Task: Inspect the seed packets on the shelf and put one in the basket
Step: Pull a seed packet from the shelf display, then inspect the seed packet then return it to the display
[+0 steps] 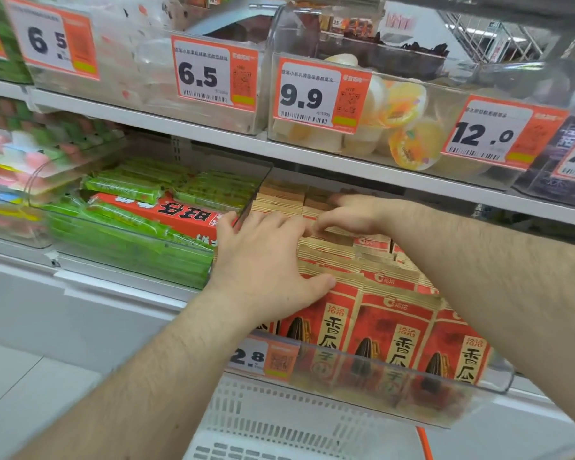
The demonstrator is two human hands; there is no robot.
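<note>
Under both hands, the packets (390,330) stand in tight rows in a clear plastic bin (472,398): red paper fronts with tan striped tops, a dark striped sunflower seed drawn on each, and the characters 洽洽 above 香瓜子 on a yellow strip. The left hand (266,260) lies flat across the packet tops, fingers spread and fairly straight, thumb pressing the front row. Just behind it, the right hand (349,214) reaches deeper, fingers curled down onto the rear packets; whether it pinches one cannot be told. Below the left wrist, a tag (263,358) reads 2.8. Left of the left hand sit glossy green wrappers (127,224) around a red box. Above the hands, orange-edged tags read 6.5, 9.9 and 12.0. Below the forearms, the white perforated basket (279,423) waits.
</note>
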